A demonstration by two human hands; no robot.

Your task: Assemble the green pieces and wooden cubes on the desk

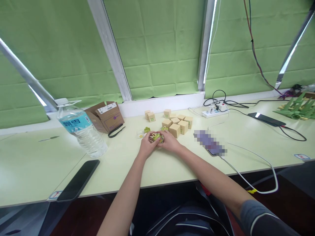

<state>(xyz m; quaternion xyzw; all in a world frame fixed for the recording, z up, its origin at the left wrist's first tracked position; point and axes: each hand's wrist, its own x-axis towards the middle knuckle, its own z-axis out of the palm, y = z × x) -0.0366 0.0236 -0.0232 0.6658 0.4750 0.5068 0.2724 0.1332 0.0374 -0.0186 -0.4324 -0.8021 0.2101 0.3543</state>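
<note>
Two hands point(170, 141) grip a small, rounded green piece point(156, 137), apparently smooth plastic.

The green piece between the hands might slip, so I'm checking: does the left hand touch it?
Touching. The head view shows the left hand curled around the green piece, thumb against it.

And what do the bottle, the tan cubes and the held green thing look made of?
Bottle: clear, glossy plastic, by its transparent ridged wall. Cubes: matte, perhaps cardboard, from flat tan faces, crisp edges. Green thing: possibly smooth plastic, given its even colour; partly hidden.
</note>
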